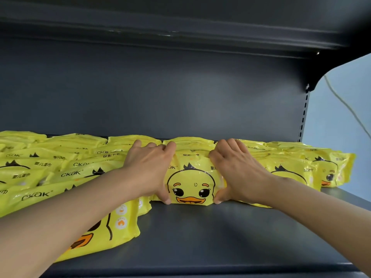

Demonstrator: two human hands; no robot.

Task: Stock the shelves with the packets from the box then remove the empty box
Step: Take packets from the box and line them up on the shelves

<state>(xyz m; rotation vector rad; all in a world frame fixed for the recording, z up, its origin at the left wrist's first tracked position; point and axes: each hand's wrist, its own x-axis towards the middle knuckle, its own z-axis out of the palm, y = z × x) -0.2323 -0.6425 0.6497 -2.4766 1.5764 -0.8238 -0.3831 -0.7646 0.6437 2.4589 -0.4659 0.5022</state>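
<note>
A: Where is the packet (190,183) found?

B: On the shelf (220,233), at the stack's front, centre of view. It is gripped at both ends: the left hand (148,167) at 9 o'clock, the right hand (236,167) at 3 o'clock, fingers curled over its top, thumbs pressed at its lower corners.

A: And the other packets (60,173)?

B: Stacks are laid at 9 and 3 o'clock, touching it.
</note>
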